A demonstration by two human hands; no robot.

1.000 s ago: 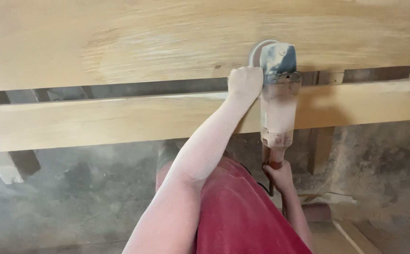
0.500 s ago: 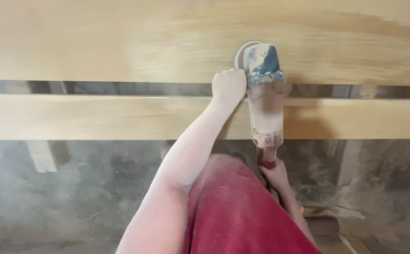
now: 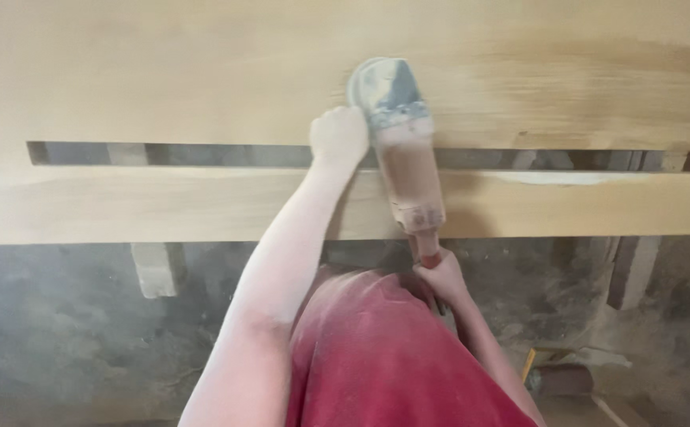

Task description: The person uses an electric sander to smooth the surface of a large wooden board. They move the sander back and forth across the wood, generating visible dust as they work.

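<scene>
Pale wood, dusted all over: we list first the wide upper board (image 3: 163, 71), lying flat across the top of the view, with a faint brownish grain streak toward its right end.

Item, an angle grinder (image 3: 400, 150) with a round grey head and a long dust-caked body. We find it lying lengthwise, head resting on the near edge of the upper board, body crossing the gap (image 3: 202, 153) and the lower board (image 3: 123, 205), tail end hanging just past that board's near edge.

Item, our left hand (image 3: 338, 136), closed in a fist just beside the grinder's head on its left; what it grips is hidden under the knuckles, so we cannot tell more than that it touches the tool there.

Item, our right hand (image 3: 438, 274), wrapped tight around the reddish tail end of the grinder, below the lower board.

Item, a red garment (image 3: 384, 356), filling the lower middle of the view between both forearms.

Item, wooden support legs (image 3: 155, 267), one at left and one at right (image 3: 633, 273), under the lower board.

Item, a grey, dusty floor (image 3: 60, 332), with small blurred scraps at lower right that we cannot identify.
</scene>
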